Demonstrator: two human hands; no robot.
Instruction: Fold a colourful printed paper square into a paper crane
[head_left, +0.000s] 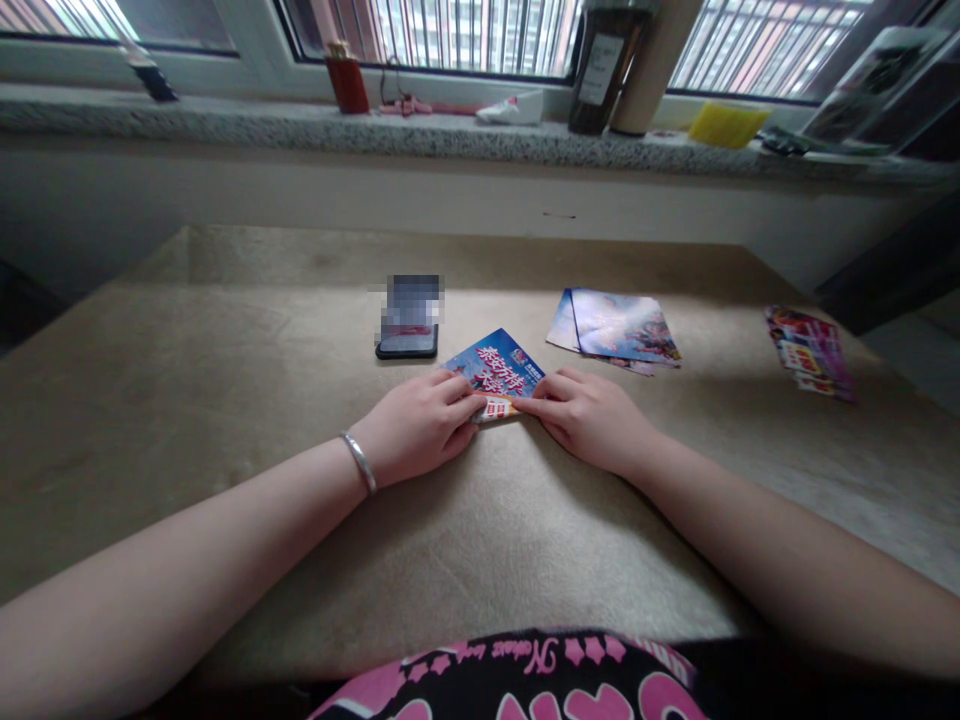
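Observation:
A small blue printed paper with red lettering lies on the beige table cover in front of me. My left hand, with a silver bangle on the wrist, pinches the paper's near left edge, fingers curled. My right hand presses on the paper's near right corner with fingers held together. The near edge of the paper looks folded up between the two hands.
A black phone lies just beyond the paper. More printed sheets sit to the right, and a colourful leaflet lies near the right edge. The stone window sill holds a red cup, a dark jar and a yellow object.

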